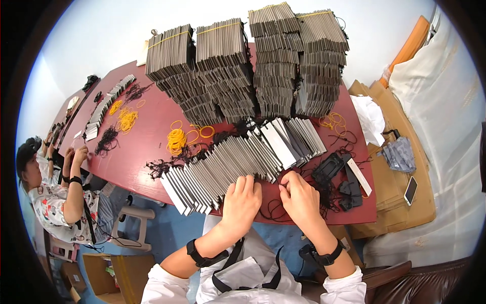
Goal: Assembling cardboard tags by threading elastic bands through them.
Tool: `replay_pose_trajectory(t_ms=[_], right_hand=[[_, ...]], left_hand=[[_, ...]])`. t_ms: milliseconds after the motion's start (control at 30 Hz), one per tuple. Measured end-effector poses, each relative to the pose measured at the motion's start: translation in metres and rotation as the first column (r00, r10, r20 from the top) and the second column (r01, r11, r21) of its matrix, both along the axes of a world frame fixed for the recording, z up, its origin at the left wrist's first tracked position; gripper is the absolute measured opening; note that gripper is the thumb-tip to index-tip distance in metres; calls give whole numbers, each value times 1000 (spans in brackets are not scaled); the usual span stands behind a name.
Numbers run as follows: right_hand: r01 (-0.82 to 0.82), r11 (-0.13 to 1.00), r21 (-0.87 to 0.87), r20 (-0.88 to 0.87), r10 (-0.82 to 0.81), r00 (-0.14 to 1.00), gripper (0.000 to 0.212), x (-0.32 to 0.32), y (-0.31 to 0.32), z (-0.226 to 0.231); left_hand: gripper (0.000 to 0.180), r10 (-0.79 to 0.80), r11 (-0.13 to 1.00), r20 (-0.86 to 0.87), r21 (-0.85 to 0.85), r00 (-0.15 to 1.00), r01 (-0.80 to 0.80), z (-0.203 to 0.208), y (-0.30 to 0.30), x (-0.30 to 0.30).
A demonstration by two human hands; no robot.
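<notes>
While we had both hands at the near end of the card row [238, 162], centre frame, the risks looked mostly like tangles and slides. Left hand [242, 202] lay flat, fingers loosely curled on the cards' near edges, gripping nothing we could make out. Right hand [299, 197] was pinched narrow at the fingertips, probably on a black cord [276, 210]; too small to be sure. The row leaned like fallen dominoes across the red table [147, 137], its lower-left end close to the table edge, so a push from the left hand could have fanned cards off onto the floor. Loose cords [331, 195] lay piled just right of the right hand, touching the cards; pulling one could have dragged others along or snagged a card. Stacks [253, 66] at upper centre stood tall and stepped, well apart from our hands, but a table bump might have toppled them. Yellow bands [177, 139] sat left of centre, near the row, easy to sweep off. Another person [50, 197] worked at far left.
</notes>
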State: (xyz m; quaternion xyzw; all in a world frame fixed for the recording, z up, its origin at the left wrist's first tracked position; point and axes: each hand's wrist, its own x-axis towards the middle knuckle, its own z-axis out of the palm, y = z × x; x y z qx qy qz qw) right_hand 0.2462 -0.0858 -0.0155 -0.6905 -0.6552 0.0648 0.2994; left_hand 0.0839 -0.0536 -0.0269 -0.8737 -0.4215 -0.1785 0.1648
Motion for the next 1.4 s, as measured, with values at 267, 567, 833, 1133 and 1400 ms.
replay_pose_trajectory(t_ms=[267, 567, 833, 1133, 1400], right_hand=[[-1, 1000, -3, 48, 1, 999, 20, -1, 9, -6], [-267, 918, 293, -535, 389, 749, 10, 20, -10, -1], [-356, 933, 52, -880, 211, 424, 6, 8, -20, -6], [-333, 943, 17, -856, 185, 482, 19, -7, -30, -2], [-350, 934, 75, -941, 182, 285, 12, -14, -31, -5]], left_hand=[[14, -80, 971, 185, -209, 980, 119, 3, -9, -6], [12, -22, 879, 642, -352, 766, 320, 12, -15, -19], [11, 140, 774, 787, -465, 600, 430, 10, -21, -22], [10, 238, 746, 821, -497, 519, 443, 8, -28, -18], [14, 164, 820, 799, -436, 579, 371, 6, -29, -18]])
